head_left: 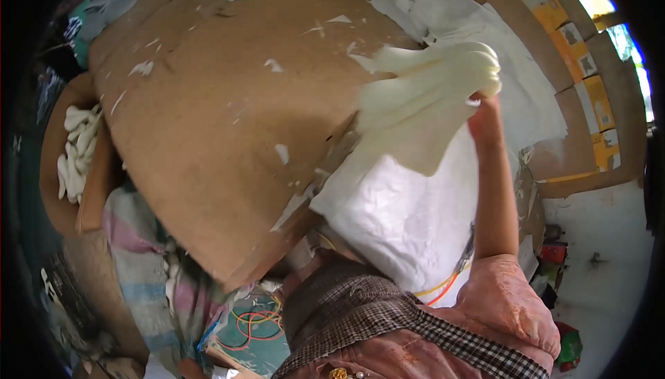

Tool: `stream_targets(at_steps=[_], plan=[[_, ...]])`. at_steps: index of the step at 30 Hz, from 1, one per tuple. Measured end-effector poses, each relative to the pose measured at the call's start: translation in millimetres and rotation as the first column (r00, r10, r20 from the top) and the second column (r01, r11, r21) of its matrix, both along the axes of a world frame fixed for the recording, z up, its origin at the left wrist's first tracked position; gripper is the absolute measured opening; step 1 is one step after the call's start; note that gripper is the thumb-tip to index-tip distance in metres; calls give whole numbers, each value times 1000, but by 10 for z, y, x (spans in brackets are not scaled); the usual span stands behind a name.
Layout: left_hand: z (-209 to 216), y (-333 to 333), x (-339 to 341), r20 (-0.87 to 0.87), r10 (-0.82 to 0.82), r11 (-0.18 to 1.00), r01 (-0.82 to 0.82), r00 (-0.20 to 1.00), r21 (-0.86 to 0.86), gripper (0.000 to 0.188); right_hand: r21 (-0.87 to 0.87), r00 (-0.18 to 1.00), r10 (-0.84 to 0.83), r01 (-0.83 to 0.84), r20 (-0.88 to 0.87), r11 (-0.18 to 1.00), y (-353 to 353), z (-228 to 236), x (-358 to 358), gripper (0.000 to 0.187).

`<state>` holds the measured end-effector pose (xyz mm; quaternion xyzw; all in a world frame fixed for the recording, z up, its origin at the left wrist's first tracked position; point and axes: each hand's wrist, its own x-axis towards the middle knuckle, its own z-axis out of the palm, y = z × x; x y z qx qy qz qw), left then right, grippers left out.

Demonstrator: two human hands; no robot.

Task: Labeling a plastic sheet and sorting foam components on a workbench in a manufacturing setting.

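My right hand (484, 105) is raised over the right side of the work surface, its fingers closed round a bundle of cream-coloured gloves (422, 95). The gloves' rounded finger ends bunch above the hand. Their wide, loose ends fan out to the left and downward, smeared by motion. Under them a white cloth or sack (398, 220) drapes toward my body. To the left lies a large brown cardboard-covered surface (228, 123) with pale scraps stuck to it. My left hand does not show clearly anywhere.
A cardboard box (59, 206) at far left holds several white gloves (80, 147). Striped cloth (138, 268) hangs below it. More white sheeting (478, 26) covers the far right. Yellow-taped cardboard (592, 95) lines the right side. Orange and yellow cords (249, 327) lie near the front.
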<state>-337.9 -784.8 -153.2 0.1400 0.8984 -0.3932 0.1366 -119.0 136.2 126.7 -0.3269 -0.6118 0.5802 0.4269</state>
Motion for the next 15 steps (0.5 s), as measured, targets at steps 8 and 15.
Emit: stream_targets(at_steps=[8, 15], plan=[[386, 291, -202, 238, -205, 968, 233, 949, -98, 14, 282, 762, -374, 258, 529, 924, 2184, -754, 1273, 73], [386, 676, 30, 203, 145, 982, -117, 968, -147, 10, 410, 266, -484, 290, 834, 865, 2458, -1463, 1597, 81]])
